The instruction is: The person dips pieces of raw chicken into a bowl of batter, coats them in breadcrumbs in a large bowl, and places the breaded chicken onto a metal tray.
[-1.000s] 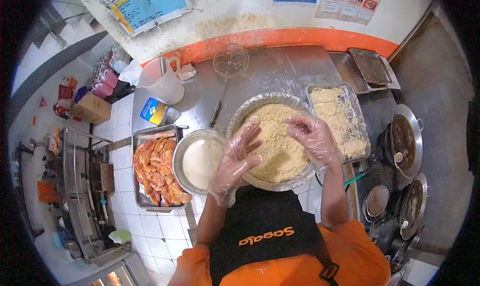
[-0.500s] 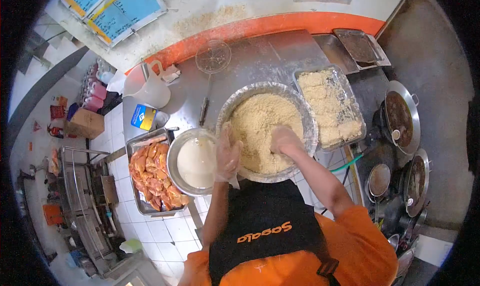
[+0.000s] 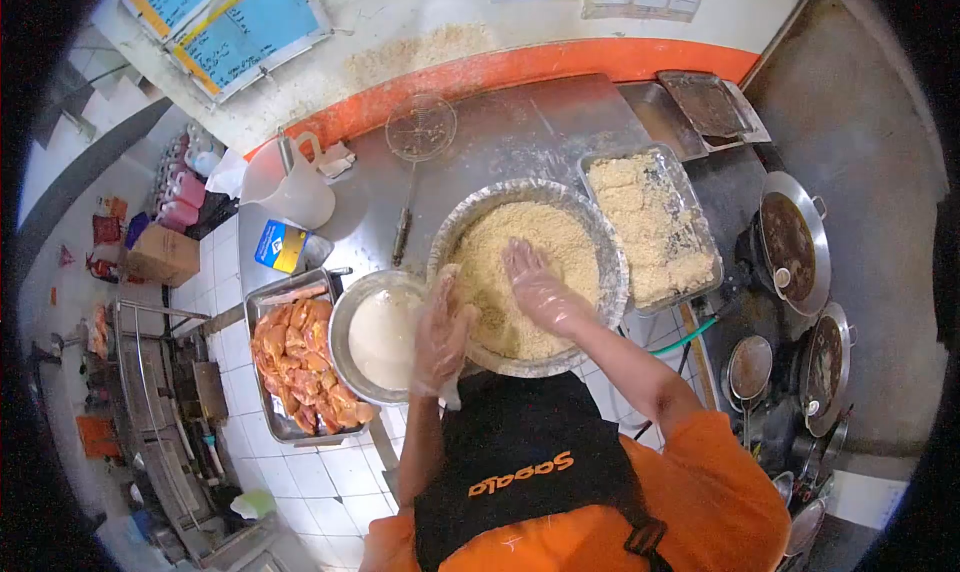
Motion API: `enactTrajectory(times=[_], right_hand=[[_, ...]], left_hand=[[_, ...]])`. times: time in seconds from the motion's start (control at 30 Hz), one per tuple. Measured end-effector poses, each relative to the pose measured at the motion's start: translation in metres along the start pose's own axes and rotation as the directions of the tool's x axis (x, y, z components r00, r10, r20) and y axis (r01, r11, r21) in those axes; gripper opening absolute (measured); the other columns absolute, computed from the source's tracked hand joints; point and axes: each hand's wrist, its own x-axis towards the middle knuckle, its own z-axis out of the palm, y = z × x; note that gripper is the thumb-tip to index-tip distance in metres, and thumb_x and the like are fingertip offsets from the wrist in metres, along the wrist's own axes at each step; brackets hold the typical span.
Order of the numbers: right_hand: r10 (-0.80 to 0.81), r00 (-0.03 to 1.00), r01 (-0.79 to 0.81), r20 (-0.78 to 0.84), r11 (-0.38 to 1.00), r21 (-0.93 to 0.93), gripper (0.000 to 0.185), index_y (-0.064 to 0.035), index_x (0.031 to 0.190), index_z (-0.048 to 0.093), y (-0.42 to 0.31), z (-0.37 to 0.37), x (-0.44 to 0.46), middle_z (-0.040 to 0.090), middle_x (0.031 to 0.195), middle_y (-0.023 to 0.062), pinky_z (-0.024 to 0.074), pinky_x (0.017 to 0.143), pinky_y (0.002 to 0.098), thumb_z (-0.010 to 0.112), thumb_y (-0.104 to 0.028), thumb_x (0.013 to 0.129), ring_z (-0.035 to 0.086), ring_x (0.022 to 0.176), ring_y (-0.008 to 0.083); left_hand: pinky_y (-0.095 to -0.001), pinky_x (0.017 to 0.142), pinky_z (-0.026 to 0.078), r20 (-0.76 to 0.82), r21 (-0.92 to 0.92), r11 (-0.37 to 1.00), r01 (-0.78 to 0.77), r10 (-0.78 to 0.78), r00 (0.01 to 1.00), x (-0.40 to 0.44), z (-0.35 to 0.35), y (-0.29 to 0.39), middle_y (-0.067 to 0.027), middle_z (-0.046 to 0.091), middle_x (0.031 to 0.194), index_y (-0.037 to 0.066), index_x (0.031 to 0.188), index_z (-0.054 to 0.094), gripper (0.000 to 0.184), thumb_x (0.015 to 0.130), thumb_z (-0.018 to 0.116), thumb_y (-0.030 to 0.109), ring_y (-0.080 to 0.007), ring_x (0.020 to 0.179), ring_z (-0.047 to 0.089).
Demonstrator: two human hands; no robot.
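My right hand [image 3: 545, 290], in a clear plastic glove, lies palm down on pale breadcrumbs [image 3: 560, 234] with its fingers stretched out. The crumbs fill a large metal bowl [image 3: 530, 185]. At that bowl's left rim is my gloved left hand [image 3: 443, 332], thumb apart from the fingers and nothing seen in it. Left of it stands a smaller metal bowl [image 3: 341, 357] of white liquid batter [image 3: 383, 332]. Raw chicken pieces [image 3: 300, 357] fill a metal tray farther left. Crumb-coated pieces [image 3: 650, 232] lie in a clear tray on the right.
A wire skimmer [image 3: 421, 128] and a white plastic jug [image 3: 290, 184] lie toward the back of the steel table [image 3: 520, 122]. A blue and yellow packet [image 3: 281, 246] is beside the jug. Woks [image 3: 795, 242] of dark oil stand at the far right, near a strainer [image 3: 749, 368].
My right hand has come up out of the crumbs, from a curled shape to flat and spread, and shifted left. My left hand stays by the rim. The view tilted slightly.
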Motion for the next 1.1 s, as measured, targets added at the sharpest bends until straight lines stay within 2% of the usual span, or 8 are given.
enactTrajectory(times=[0.2, 0.33, 0.53, 0.63, 0.93, 1.0, 1.07, 1.1], right_hand=[[0.166, 0.966, -0.236, 0.198, 0.879, 0.414, 0.061, -0.0039, 0.161, 0.015, 0.029, -0.080, 0.005, 0.020, 0.167, 0.0151, 0.0222, 0.127, 0.0456, 0.037, -0.014, 0.105, 0.021, 0.154, 0.0348], [0.389, 0.921, -0.352, -0.008, 0.842, 0.409, 0.073, -0.0090, 0.160, 0.025, 0.037, -0.072, 0.009, 0.038, 0.159, 0.0184, 0.0290, 0.125, 0.0455, 0.060, -0.029, 0.100, 0.037, 0.147, 0.0361], [0.260, 0.940, -0.340, 0.220, 0.760, 0.554, 0.089, 0.0002, 0.154, 0.034, 0.031, -0.068, 0.017, 0.049, 0.149, 0.0247, 0.0392, 0.119, 0.0430, 0.078, -0.037, 0.087, 0.050, 0.137, 0.0373], [0.242, 0.924, -0.346, 0.296, 0.198, 0.917, 0.090, -0.0001, 0.155, 0.032, 0.039, -0.063, 0.014, 0.050, 0.146, 0.0261, 0.0445, 0.115, 0.0420, 0.083, -0.024, 0.084, 0.053, 0.134, 0.0365], [0.374, 0.903, -0.416, 0.213, 0.630, 0.656, 0.078, -0.0017, 0.156, 0.032, 0.011, -0.051, 0.025, 0.055, 0.142, 0.0270, 0.0476, 0.111, 0.0484, 0.074, -0.010, 0.091, 0.055, 0.131, 0.0370], [0.289, 0.920, -0.317, 0.264, 0.154, 0.936, 0.076, 0.0008, 0.151, 0.039, 0.015, -0.049, 0.014, 0.057, 0.141, 0.0249, 0.0451, 0.114, 0.0455, 0.078, -0.016, 0.088, 0.052, 0.134, 0.0358], [0.240, 0.947, -0.217, 0.215, -0.018, 0.976, 0.074, 0.0023, 0.148, 0.044, 0.036, -0.043, 0.010, 0.059, 0.140, 0.0230, 0.0438, 0.115, 0.0450, 0.080, -0.017, 0.086, 0.052, 0.135, 0.0360], [0.239, 0.959, -0.172, 0.149, 0.078, 0.982, 0.073, 0.0025, 0.147, 0.046, 0.050, -0.037, 0.013, 0.060, 0.139, 0.0221, 0.0438, 0.114, 0.0460, 0.081, -0.016, 0.086, 0.053, 0.134, 0.0367]], left_hand=[[-0.0399, 0.114, 0.042, -0.057, 0.039, 0.987, 0.155, -0.152, 0.987, -0.035, -0.041, 0.005, -0.0208, 0.048, 0.151, -0.004, 0.150, 0.041, 0.058, 0.095, 0.058, -0.001, -0.0294, 0.138, 0.049], [-0.0408, 0.114, 0.042, -0.070, -0.122, 0.974, 0.191, -0.200, 0.977, -0.061, -0.058, 0.002, -0.0207, 0.048, 0.151, -0.004, 0.150, 0.041, 0.059, 0.094, 0.059, -0.002, -0.0301, 0.139, 0.048], [-0.0428, 0.115, 0.037, -0.118, -0.177, 0.963, 0.202, -0.225, 0.967, -0.078, -0.063, 0.017, -0.0158, 0.048, 0.152, -0.002, 0.149, 0.043, 0.059, 0.094, 0.063, 0.002, -0.0317, 0.141, 0.046], [-0.0424, 0.115, 0.038, -0.132, -0.171, 0.961, 0.219, -0.243, 0.961, -0.082, -0.071, 0.014, -0.0161, 0.048, 0.152, -0.003, 0.149, 0.044, 0.060, 0.094, 0.065, 0.003, -0.0322, 0.140, 0.047], [-0.0426, 0.114, 0.040, -0.142, -0.144, 0.963, 0.228, -0.248, 0.958, -0.080, -0.082, 0.016, -0.0193, 0.049, 0.150, -0.002, 0.149, 0.043, 0.058, 0.094, 0.061, 0.001, -0.0310, 0.140, 0.046], [-0.0421, 0.114, 0.041, -0.143, -0.153, 0.966, 0.210, -0.232, 0.962, -0.080, -0.087, 0.018, -0.0190, 0.050, 0.150, -0.002, 0.149, 0.043, 0.059, 0.093, 0.061, 0.002, -0.0308, 0.139, 0.047], [-0.0412, 0.113, 0.041, -0.154, -0.168, 0.968, 0.189, -0.215, 0.964, -0.083, -0.091, 0.019, -0.0188, 0.050, 0.149, -0.001, 0.149, 0.044, 0.059, 0.092, 0.061, 0.003, -0.0308, 0.138, 0.049], [-0.0409, 0.113, 0.041, -0.170, -0.158, 0.967, 0.198, -0.224, 0.960, -0.084, -0.092, 0.021, -0.0189, 0.051, 0.149, -0.001, 0.149, 0.044, 0.059, 0.093, 0.061, 0.004, -0.0306, 0.138, 0.049]])
